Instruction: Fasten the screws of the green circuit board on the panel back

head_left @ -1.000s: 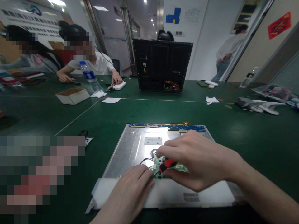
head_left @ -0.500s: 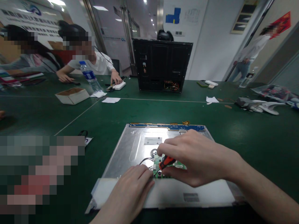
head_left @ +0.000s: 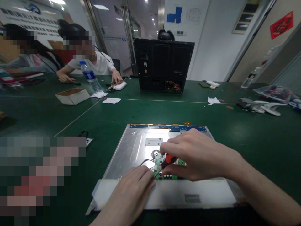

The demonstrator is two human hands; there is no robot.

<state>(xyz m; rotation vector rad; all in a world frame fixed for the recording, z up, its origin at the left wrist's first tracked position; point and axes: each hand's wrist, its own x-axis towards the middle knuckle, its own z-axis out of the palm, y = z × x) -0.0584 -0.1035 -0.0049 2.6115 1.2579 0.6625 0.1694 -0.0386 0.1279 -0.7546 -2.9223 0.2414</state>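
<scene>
On the table in front of me lies a silver metal display panel [head_left: 122, 153] with a white strip [head_left: 171, 196] along its near edge. A small green circuit board [head_left: 158, 159] sits at its middle. My right hand [head_left: 199, 157] grips a red and black screwdriver [head_left: 168, 160], tilted, its tip down at the board's near left corner. Resting on the panel is my left hand [head_left: 134, 185], fingers extended, its fingertips beside that corner and close to the screwdriver tip. What lies beneath those fingers is hidden. A thin blue board [head_left: 155, 126] runs along the panel's far edge.
A black monitor housing [head_left: 164, 66] stands upright across the table. To the left are a water bottle [head_left: 90, 78], a cardboard box [head_left: 72, 96] and two seated people. Grey and white items [head_left: 261, 106] and a plastic bag [head_left: 275, 93] lie at right.
My right hand has lifted slightly with the screwdriver, showing more of the board's near edge. My left hand stays put. The person standing at far right is largely out of sight.
</scene>
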